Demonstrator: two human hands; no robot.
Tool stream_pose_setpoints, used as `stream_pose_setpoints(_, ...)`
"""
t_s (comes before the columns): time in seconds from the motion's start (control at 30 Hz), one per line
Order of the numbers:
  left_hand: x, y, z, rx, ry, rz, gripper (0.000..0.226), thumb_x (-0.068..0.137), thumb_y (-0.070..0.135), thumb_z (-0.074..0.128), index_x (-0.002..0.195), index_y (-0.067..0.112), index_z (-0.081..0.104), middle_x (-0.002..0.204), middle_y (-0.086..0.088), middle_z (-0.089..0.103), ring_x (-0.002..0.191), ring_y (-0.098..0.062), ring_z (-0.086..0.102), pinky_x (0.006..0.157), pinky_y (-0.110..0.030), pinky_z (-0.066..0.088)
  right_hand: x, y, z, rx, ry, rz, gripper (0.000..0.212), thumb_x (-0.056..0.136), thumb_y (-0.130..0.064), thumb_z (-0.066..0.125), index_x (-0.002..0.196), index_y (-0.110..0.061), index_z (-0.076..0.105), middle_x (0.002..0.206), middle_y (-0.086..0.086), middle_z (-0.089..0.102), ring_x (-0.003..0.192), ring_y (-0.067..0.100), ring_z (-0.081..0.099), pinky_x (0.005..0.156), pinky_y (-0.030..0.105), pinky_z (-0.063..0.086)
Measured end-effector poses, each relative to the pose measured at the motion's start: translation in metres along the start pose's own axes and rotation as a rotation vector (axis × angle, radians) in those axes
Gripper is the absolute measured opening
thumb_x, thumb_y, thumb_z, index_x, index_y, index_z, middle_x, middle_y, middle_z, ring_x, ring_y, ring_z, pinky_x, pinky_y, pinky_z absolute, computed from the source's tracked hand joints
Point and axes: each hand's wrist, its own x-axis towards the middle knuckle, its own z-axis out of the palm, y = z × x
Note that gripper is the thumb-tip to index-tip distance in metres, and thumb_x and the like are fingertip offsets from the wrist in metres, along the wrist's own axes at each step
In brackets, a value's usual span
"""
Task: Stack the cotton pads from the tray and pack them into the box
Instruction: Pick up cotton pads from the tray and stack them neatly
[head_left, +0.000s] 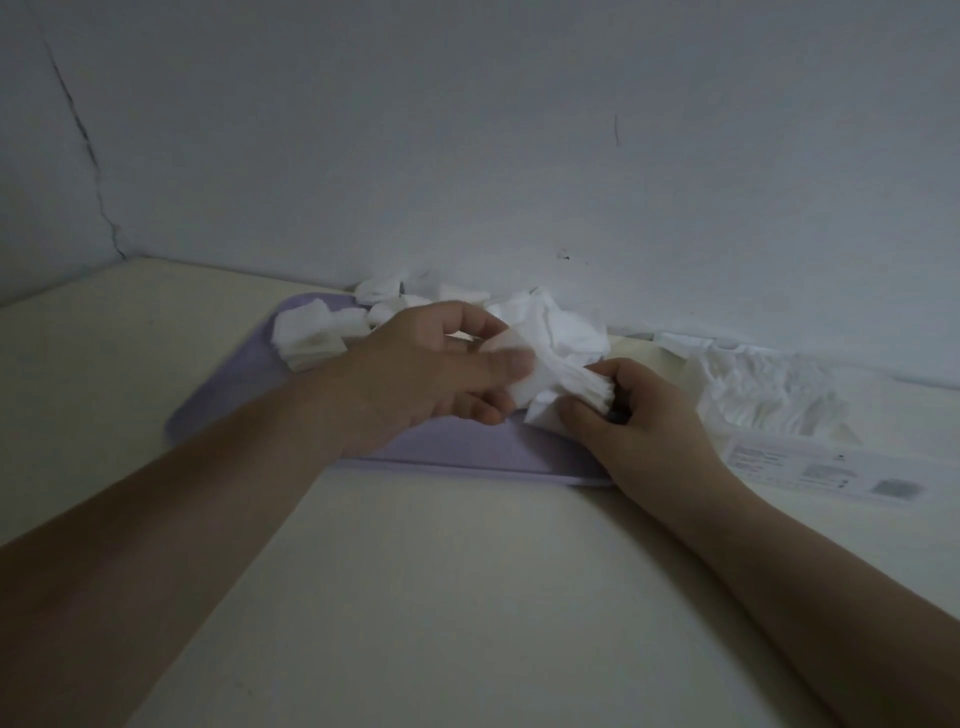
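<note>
At the tray's (223, 410) far-left corner sits a small loose pile (306, 335) of white cotton pads. Over the tray's middle, the left hand (426, 364) pinches 1 pad (524, 364) between its thumb and curled fingers, just beside the stack. Behind that, toward the tray's far-right part, lies a bigger jumbled heap (561, 322) of pads. At the tray's right edge, the right hand (639, 415) curls round a thin stack (592, 387) of pads, gripping it with the edges showing. Off the tray to its right lies the box (810, 462), open, with pads already inside. The pads look feather-light, soft and limp, so they will likely bend or slide askew. I judge the stack is best squeezed across its flat faces, near the middle, with the edges squared first.
</note>
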Motion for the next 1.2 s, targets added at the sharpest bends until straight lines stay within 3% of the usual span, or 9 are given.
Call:
stream_pose_setpoints(0.13, -0.003, -0.013, 0.001, 0.162, -0.046, 0.023, 0.021, 0.084, 0.008, 0.081, 0.102, 0.013, 0.070, 0.081, -0.018, 0.072, 0.065, -0.027, 0.063, 0.052, -0.032, 0.045, 0.000, 0.002, 0.000, 0.129, -0.007, 0.048, 0.016, 0.086, -0.014, 0.079, 0.097, -0.021, 0.070, 0.086, -0.008, 0.078, 0.073, -0.004, 0.070, 0.067, 0.008, 0.050)
stream_pose_setpoints(0.27, -0.006, -0.021, 0.005, 0.286, -0.044, -0.010, 0.012, 0.086, 0.012, 0.080, 0.093, 0.022, 0.076, 0.071, -0.008, 0.067, 0.056, -0.013, 0.057, 0.048, -0.026, 0.034, -0.001, 0.003, -0.001, 0.279, -0.095, 0.085, 0.017, 0.085, -0.011, 0.080, 0.101, -0.013, 0.075, 0.090, -0.003, 0.081, 0.084, 0.007, 0.076, 0.075, 0.017, 0.057)
stream_pose_setpoints(0.6, -0.008, -0.021, 0.012, 0.291, 0.049, 0.015, 0.022, 0.077, 0.005, 0.087, 0.091, 0.001, 0.071, 0.074, -0.018, 0.070, 0.045, -0.004, 0.054, 0.040, -0.015, 0.037, 0.000, 0.007, 0.000, 0.378, -0.291, 0.053, 0.020, 0.095, -0.023, 0.071, 0.114, -0.015, 0.076, 0.113, 0.003, 0.078, 0.113, 0.024, 0.071, 0.108, 0.048, 0.050)
stream_pose_setpoints(0.7, -0.008, -0.023, 0.012, 0.313, 0.034, 0.061, 0.024, 0.073, 0.006, 0.090, 0.089, 0.000, 0.072, 0.083, -0.029, 0.072, 0.061, -0.014, 0.062, 0.052, -0.017, 0.048, -0.001, 0.006, 0.000, 0.405, -0.320, 0.071, 0.021, 0.096, -0.019, 0.068, 0.115, -0.016, 0.076, 0.115, 0.007, 0.077, 0.119, 0.033, 0.067, 0.112, 0.053, 0.046)
stream_pose_setpoints(0.83, -0.004, -0.029, 0.007, 0.324, 0.026, 0.076, 0.025, 0.069, 0.010, 0.094, 0.084, 0.006, 0.074, 0.089, -0.032, 0.071, 0.073, -0.023, 0.060, 0.066, -0.031, 0.049, -0.002, 0.004, -0.006, 0.439, -0.342, 0.124, 0.027, 0.094, -0.026, 0.063, 0.113, -0.011, 0.076, 0.115, 0.019, 0.074, 0.120, 0.043, 0.062, 0.108, 0.047, 0.045)
stream_pose_setpoints(0.93, -0.004, -0.031, 0.008, 0.335, 0.062, 0.085, 0.030, 0.064, 0.017, 0.097, 0.080, 0.010, 0.072, 0.082, -0.028, 0.070, 0.072, -0.021, 0.060, 0.068, -0.035, 0.050, -0.006, -0.001, -0.009, 0.399, -0.399, 0.083, 0.029, 0.095, -0.037, 0.069, 0.113, -0.016, 0.076, 0.115, 0.009, 0.076, 0.117, 0.031, 0.067, 0.107, 0.045, 0.048)
stream_pose_setpoints(1.07, -0.001, -0.029, 0.007, 0.416, 0.096, 0.109, 0.025, 0.070, 0.014, 0.093, 0.085, 0.013, 0.073, 0.077, -0.011, 0.074, 0.068, -0.017, 0.064, 0.070, -0.037, 0.057, -0.004, 0.002, 0.000, 0.185, -0.213, -0.004, 0.021, 0.081, -0.036, 0.083, 0.097, -0.023, 0.078, 0.096, -0.007, 0.079, 0.095, 0.008, 0.074, 0.085, 0.025, 0.054)
stream_pose_setpoints(1.13, 0.006, -0.028, -0.003, 0.582, 0.280, 0.216, 0.017, 0.075, 0.021, 0.088, 0.083, 0.019, 0.073, 0.078, 0.005, 0.071, 0.070, -0.009, 0.063, 0.070, -0.024, 0.052, -0.001, 0.005, 0.001, 0.223, -0.128, 0.010, 0.013, 0.086, -0.031, 0.081, 0.096, -0.022, 0.078, 0.095, -0.004, 0.079, 0.093, 0.012, 0.075, 0.085, 0.030, 0.056)
stream_pose_setpoints(1.2, 0.012, -0.029, -0.019, 0.888, 0.478, 0.399, 0.018, 0.075, 0.031, 0.079, 0.089, 0.022, 0.073, 0.099, 0.003, 0.069, 0.091, -0.016, 0.064, 0.083, -0.027, 0.049, 0.001, 0.007, 0.000, 0.262, -0.061, 0.032, 0.007, 0.088, -0.025, 0.079, 0.095, -0.022, 0.077, 0.092, -0.003, 0.080, 0.090, 0.013, 0.075, 0.086, 0.035, 0.057)
